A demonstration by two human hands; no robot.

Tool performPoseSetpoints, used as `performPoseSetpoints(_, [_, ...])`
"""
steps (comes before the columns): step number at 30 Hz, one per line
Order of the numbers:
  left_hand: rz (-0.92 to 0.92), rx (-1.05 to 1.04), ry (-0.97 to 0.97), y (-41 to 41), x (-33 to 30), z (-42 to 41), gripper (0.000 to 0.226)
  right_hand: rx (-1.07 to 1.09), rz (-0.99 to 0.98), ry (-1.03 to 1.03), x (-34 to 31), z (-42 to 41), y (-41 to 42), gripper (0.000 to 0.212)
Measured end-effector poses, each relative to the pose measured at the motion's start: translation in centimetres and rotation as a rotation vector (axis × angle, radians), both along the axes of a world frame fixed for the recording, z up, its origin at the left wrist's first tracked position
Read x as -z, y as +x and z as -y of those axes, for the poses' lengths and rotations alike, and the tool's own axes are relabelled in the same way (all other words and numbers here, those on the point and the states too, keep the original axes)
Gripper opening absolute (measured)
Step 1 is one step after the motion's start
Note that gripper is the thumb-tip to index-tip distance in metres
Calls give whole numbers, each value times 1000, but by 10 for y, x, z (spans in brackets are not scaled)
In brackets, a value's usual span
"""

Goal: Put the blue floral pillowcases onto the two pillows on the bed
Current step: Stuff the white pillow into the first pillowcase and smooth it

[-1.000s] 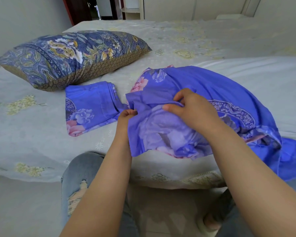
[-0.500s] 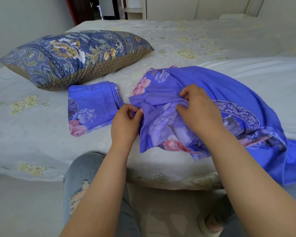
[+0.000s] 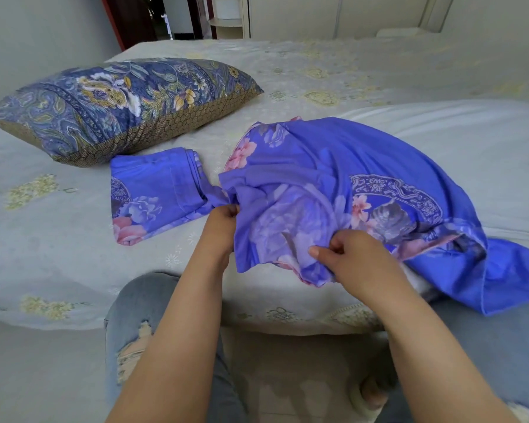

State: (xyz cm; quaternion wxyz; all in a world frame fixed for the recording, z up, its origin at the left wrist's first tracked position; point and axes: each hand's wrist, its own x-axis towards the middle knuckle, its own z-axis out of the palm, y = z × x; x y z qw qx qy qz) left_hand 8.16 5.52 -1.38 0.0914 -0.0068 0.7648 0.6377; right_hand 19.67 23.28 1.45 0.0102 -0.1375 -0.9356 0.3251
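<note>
Bedroom: pale walls, dark doorway at 12 o'clock; person stands at the near edge of the bed.
Bed [image 3: 364, 74]: largest item; pale sheet with faint yellow-green flower print; carries everything below.
White pillow [image 3: 458, 138]: at 3 o'clock, bare along its far side; near end lies under the spread blue cloth, and a white corner shows below that cloth at 4 o'clock. How far inside the case it sits cannot be told.
Open pillowcase [image 3: 342, 166]: blue floral, bunched over the white pillow's near end, centre to 3 o'clock.
Patterned pillow [image 3: 110, 105]: at 10 o'clock, in a dark paisley cover with a brown honeycomb border; no blue floral case on it.
Folded pillowcase [image 3: 153, 193]: just beside the patterned pillow, at 9 o'clock of centre; folded flat, untouched.
Right hand [image 3: 358, 257]: fingers curled, pinching the open case's lower hem.
Left hand [image 3: 220, 227]: fingers closed on the case's left edge.
Progress (judgement): early. First case is mid-fitting; opening wants spreading and drawing over the pillow.
Left: second case unfolded and fitted, both pillows.
</note>
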Motion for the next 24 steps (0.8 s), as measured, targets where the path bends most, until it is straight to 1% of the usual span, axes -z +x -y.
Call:
performPoseSetpoints(2, [36, -30, 134, 1, 1, 0, 15, -24, -12, -87, 10, -1, 0, 43])
performPoseSetpoints(3, [41, -34, 172, 1, 1, 0, 13, -38, 12, -97, 14, -3, 1, 42])
performPoseSetpoints(6, [27, 37, 100, 1, -1, 0, 5, -36, 79, -7, 23, -8, 2, 42])
performPoseSetpoints(8, [28, 55, 114, 2, -3, -2, 7, 2, 36, 10, 27, -8, 2, 39])
performPoseSetpoints(11, [88, 5, 275, 2, -2, -6, 14, 66, -127, -94, 35, -8, -2, 37])
performPoseSetpoints(13, [137, -64, 348, -1, 1, -9, 17, 153, -255, -300, 43, -8, -4, 36])
performPoseSetpoints(16, [235, -113, 514, -4, 5, -11, 13, 297, -414, -712, 54, -8, -4, 32])
performPoseSetpoints(18, [311, -143, 609, -2, 9, -14, 17, 341, -492, -960, 57, -4, -4, 28])
performPoseSetpoints(20, [352, -147, 626, 1, 14, -19, 21, 345, -556, -1236, 53, 2, -6, 27])
performPoseSetpoints(21, [355, -144, 598, 2, 16, -22, 20, 338, -576, -1361, 49, 4, -8, 27])
performPoseSetpoints(22, [362, -132, 562, 3, 16, -24, 21, 337, -584, -1449, 47, 5, -10, 27])
performPoseSetpoints(23, [372, -123, 534, 4, 16, -25, 22, 338, -589, -1488, 45, 5, -12, 27])
performPoseSetpoints(24, [391, -94, 545, 6, 15, -26, 23, 337, -598, -1469, 43, 4, -13, 28])
